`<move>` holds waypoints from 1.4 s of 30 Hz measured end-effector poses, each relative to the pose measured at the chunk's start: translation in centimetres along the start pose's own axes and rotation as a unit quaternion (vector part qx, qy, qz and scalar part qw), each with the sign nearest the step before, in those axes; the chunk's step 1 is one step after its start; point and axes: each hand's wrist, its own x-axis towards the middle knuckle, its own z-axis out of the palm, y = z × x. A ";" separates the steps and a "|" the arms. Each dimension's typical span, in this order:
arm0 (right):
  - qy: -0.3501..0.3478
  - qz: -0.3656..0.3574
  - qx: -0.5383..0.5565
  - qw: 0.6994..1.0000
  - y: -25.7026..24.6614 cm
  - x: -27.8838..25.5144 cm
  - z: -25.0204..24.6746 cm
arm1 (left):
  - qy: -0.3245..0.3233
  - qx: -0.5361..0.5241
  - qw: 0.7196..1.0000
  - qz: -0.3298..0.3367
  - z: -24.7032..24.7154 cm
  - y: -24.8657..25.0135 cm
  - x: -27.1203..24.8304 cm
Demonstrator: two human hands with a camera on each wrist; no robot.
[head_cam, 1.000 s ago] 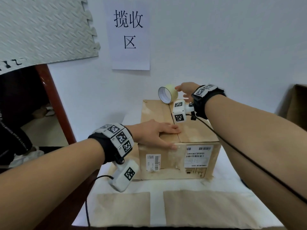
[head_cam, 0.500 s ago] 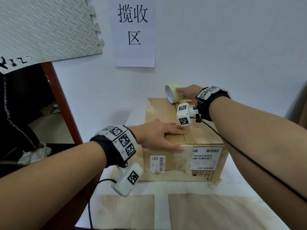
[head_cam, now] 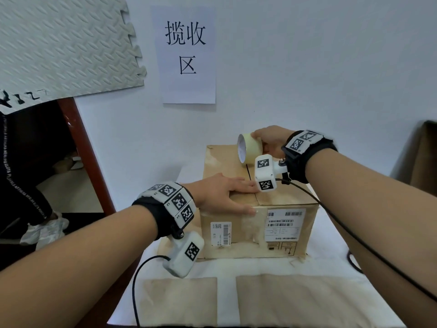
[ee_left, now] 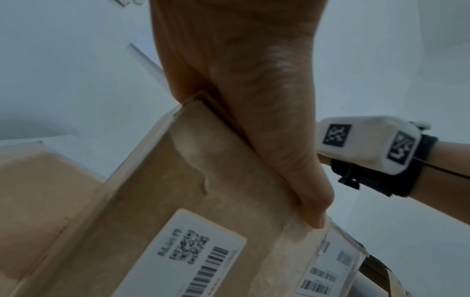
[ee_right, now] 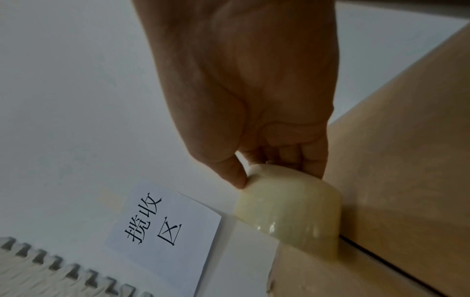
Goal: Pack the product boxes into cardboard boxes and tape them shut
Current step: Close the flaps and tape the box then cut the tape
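Presently: brown cardboard box [head_cam: 257, 209] on white tabletop [head_cam: 331, 261], flaps closed, centre seam apparently untaped. Left hand [head_cam: 224, 195], fingers flat, presses flaps. Right hand [head_cam: 269, 140] grips pale yellow tape roll [head_cam: 249, 147] at far seam. Taping remains.

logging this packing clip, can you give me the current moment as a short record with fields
stage: taping the top seam, not yet sealed along its length
cardboard box: on the table, flaps folded shut, seam visible
left hand: flat on the top flaps, fingers straight, thumb over the front edge
right hand: grips the tape roll
tape roll: at the far end of the seam, touching the box top
wall sign: paper, behind the box
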 end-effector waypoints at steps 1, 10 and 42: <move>-0.004 0.001 0.007 1.000 0.0 -0.4 -0.2 | 0.003 0.002 1.000 0.001 -0.1 0.0 0.0; -0.051 0.051 0.005 0.997 0.3 -3.4 0.4 | 0.000 -0.011 1.000 -0.021 0.2 0.0 -0.2; -0.038 0.019 0.182 0.982 1.9 -11.3 0.4 | 0.030 -0.075 0.996 -0.024 1.0 -0.2 -0.2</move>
